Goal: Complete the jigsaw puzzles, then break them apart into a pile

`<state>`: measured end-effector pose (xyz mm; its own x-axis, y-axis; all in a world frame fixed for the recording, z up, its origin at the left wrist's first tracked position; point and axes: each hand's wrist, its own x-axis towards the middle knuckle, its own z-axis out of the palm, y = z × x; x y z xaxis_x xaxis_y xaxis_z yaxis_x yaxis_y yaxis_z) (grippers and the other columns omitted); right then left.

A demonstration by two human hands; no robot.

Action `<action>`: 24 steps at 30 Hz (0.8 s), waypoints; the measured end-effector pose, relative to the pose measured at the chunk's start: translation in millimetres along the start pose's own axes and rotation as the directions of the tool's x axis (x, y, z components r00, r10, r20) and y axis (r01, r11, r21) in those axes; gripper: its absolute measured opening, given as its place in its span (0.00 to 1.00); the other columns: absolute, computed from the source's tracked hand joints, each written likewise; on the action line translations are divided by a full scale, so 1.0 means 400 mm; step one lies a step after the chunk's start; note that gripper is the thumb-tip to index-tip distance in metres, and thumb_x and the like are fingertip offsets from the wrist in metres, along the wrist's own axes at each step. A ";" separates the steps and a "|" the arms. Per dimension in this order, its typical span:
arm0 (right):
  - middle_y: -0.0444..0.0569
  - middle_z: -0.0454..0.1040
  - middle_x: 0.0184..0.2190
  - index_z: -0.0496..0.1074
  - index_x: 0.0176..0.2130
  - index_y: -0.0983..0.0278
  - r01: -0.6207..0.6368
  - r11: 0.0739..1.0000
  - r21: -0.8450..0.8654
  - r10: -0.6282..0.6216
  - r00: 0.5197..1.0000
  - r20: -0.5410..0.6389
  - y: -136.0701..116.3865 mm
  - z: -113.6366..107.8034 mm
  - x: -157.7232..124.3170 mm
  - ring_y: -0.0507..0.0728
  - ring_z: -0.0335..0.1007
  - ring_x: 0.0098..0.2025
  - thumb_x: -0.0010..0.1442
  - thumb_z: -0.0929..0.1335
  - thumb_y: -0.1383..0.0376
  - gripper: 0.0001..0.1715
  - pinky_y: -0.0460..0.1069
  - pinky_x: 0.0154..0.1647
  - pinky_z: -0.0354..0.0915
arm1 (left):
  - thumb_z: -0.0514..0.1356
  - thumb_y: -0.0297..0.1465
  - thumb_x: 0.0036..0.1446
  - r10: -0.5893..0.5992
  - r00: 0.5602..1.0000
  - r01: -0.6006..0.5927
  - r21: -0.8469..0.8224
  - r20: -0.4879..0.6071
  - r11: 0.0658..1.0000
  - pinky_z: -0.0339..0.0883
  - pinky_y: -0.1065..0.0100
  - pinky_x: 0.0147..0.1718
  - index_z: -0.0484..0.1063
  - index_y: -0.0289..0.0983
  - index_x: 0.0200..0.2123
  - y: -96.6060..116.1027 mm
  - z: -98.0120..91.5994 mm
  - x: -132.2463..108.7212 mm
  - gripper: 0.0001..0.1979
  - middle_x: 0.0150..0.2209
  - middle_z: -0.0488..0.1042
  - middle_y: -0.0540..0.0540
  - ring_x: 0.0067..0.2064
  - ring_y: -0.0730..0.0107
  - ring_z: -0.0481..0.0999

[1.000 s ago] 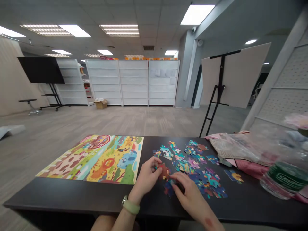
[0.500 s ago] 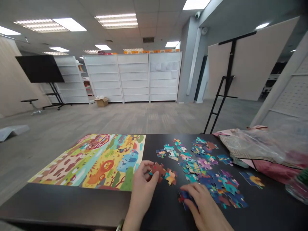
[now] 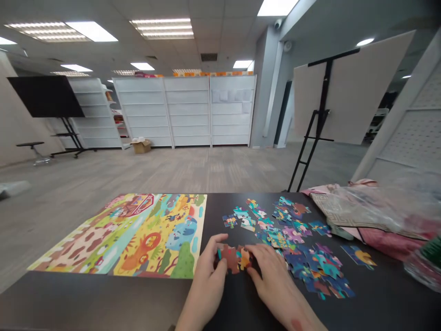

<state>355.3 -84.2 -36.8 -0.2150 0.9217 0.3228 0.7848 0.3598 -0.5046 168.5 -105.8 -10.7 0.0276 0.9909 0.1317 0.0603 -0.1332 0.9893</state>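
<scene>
In the head view my left hand [image 3: 208, 272] is closed on a brown puzzle piece [image 3: 230, 259], with the thumb on its near edge. My right hand [image 3: 274, 279] grips an orange and teal puzzle piece [image 3: 244, 259] by its right side. The two pieces meet edge to edge just above the black table; whether they interlock I cannot tell. A pile of loose puzzle pieces [image 3: 319, 266], mostly blue, purple and teal, spreads to the right of my right hand. A few more teal pieces [image 3: 242, 214] lie beyond both hands.
A bright printed animal poster [image 3: 155, 239] covers the left part of the black table [image 3: 103, 299]. One blue and yellow piece [image 3: 359, 256] lies apart on the right. Pink cloth and clear plastic bags [image 3: 372, 211] crowd the right edge, near a plastic container [image 3: 425, 262].
My right hand has left the dark blue piece near the front, moved up and left, and taken hold of the orange piece. My left hand keeps the brown piece.
</scene>
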 end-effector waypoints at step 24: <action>0.47 0.78 0.26 0.65 0.33 0.59 -0.314 0.397 0.863 0.384 0.910 0.154 -0.130 -0.085 -0.057 0.59 0.77 0.27 0.43 0.77 0.40 0.33 0.49 0.25 0.71 | 0.65 0.32 0.53 0.011 0.996 -0.041 -0.345 -0.086 0.938 0.74 0.68 0.37 0.67 0.39 0.46 0.041 0.026 0.007 0.17 0.47 0.77 0.43 0.39 0.65 0.80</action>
<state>339.1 -128.8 9.4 0.0156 0.9996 -0.0234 -0.1227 -0.0213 -0.9922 179.9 -105.5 5.3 -0.0578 0.9873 0.1481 -0.2893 -0.1585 0.9440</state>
